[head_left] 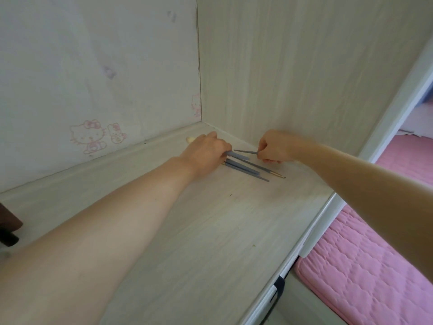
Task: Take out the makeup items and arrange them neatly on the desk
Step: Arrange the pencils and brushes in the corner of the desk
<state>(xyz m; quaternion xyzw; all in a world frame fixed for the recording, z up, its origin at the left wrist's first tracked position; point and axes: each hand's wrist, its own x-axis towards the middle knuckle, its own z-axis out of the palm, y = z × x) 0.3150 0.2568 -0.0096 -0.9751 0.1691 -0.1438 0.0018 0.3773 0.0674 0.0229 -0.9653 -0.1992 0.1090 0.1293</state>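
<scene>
Several slim blue-grey makeup brushes [246,168] lie crossed on the pale wood desk [199,231], near its far right corner. My left hand [206,152] lies over their left ends, its fingers curled on one blue-grey handle. A cream brush tip [190,139] sticks out beyond this hand, toward the back wall. My right hand [274,147] is curled in a fist and pinches the end of one thin blue-grey brush [244,152]. One brush in the pile has a gold ferrule [277,175] pointing right.
A back wall with cartoon cat stickers [93,137] and a wood-grain side panel [304,66] close in the corner. A dark brown object [9,221] sits at the desk's left edge. A pink quilted mattress [375,277] lies below on the right.
</scene>
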